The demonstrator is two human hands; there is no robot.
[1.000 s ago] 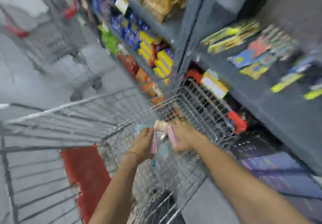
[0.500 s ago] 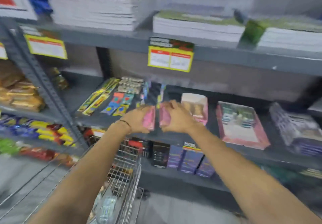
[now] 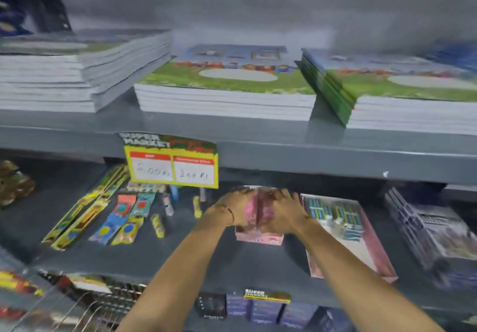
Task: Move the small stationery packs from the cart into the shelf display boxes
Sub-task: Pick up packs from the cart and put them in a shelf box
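Both my hands reach under the upper shelf, over a small pink display box (image 3: 259,238) on the grey middle shelf (image 3: 180,251). My left hand (image 3: 236,209) holds pink stationery packs (image 3: 249,206). My right hand (image 3: 282,211) grips a second bunch of pink packs (image 3: 267,211) right beside them. The two bunches touch above the box's open top. A larger pink display box (image 3: 361,254) with blue-green packs lies to the right. The cart (image 3: 85,311) shows only as wire at the bottom left.
Stacks of notebooks (image 3: 227,83) fill the upper shelf. A yellow price tag (image 3: 171,167) hangs from its edge just left of my hands. Loose pencil packs and erasers (image 3: 124,215) lie at left on the middle shelf, wrapped grey packs (image 3: 433,231) at right. Dark boxes (image 3: 258,311) stand below.
I turned from the cart to the shelf with packs in both hands. My hands moved forward and now hover over the small pink box.
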